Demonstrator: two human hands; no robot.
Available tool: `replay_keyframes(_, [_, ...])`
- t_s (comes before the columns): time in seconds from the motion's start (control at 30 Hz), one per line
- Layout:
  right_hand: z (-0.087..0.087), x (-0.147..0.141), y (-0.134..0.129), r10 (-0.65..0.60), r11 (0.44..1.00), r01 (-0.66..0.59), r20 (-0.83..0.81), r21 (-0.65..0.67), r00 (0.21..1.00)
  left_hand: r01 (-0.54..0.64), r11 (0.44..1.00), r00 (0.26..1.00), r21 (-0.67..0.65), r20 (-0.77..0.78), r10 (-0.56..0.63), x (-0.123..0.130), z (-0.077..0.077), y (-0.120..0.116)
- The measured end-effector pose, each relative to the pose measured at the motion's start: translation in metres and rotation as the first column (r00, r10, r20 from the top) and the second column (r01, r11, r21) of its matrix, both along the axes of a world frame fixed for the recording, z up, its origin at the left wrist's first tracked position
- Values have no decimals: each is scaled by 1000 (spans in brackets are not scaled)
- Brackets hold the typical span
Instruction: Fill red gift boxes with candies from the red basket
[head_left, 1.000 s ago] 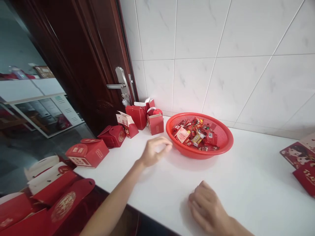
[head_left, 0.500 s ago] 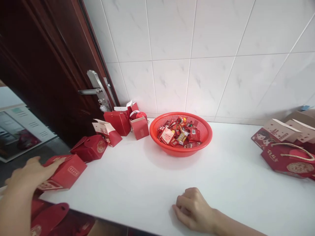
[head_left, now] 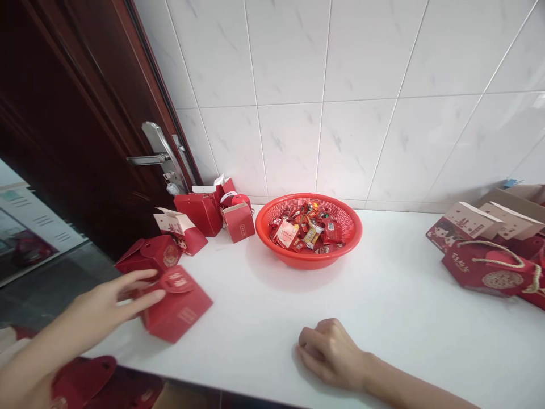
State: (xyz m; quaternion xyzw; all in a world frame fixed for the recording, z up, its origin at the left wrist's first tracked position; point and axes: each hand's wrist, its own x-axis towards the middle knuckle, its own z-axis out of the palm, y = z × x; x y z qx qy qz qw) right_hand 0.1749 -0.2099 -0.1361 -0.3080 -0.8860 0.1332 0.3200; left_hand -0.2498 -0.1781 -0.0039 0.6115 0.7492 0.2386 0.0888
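Observation:
My left hand (head_left: pixel 123 298) grips a red paper gift box (head_left: pixel 181 309) near its folded top, thumb on the near side and fingers toward the back. The box is slightly blurred and tilted over the left part of the white table (head_left: pixel 255 341). My right hand (head_left: pixel 330 352) rests on the table as a loose fist; its curled fingers hide whether anything is inside. Beyond both hands stands a red plastic basket (head_left: pixel 309 258) with wrapped candies (head_left: pixel 313 233) in it. Another red box (head_left: pixel 155 254) sits just behind the one in my left hand.
More red gift boxes (head_left: pixel 198 213) line the table's left side by the dark door (head_left: pixel 85 113). At the right are a roped hexagonal box (head_left: pixel 481 272) and pink-topped boxes (head_left: pixel 468 221). Red boxes (head_left: pixel 89 380) also lie below the table's front edge. A tiled wall (head_left: pixel 289 142) closes the back.
My left hand has moved right, bringing the red gift box with it from the table's left edge. My right fist stays in place. The view has shifted slightly.

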Motion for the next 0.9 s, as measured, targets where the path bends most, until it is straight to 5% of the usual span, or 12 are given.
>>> replay_keyframes(0.2, [22,6,18,-215,940,150,-191,-305,958,413,909,891,-54,233,-390,151,7,8])
replay_keyframes(0.33, [53,12,31,-395,891,270,-326,-366,859,643,765,709,-10,385,-591,209,-1,14])
replay_keyframes(0.47, [78,17,33,-430,879,330,-277,-344,859,677,732,647,71,417,-638,226,-9,15])
replay_keyframes(0.63, [83,22,26,-440,887,395,-180,-239,880,672,738,614,52,518,-596,219,-13,11])
replay_keyframes(0.8, [77,28,23,-292,944,263,-134,-198,947,651,757,620,62,532,-577,217,-12,7])
replay_keyframes(0.9, [78,33,23,-223,938,175,-137,-299,965,630,774,653,56,501,-568,219,-12,8])
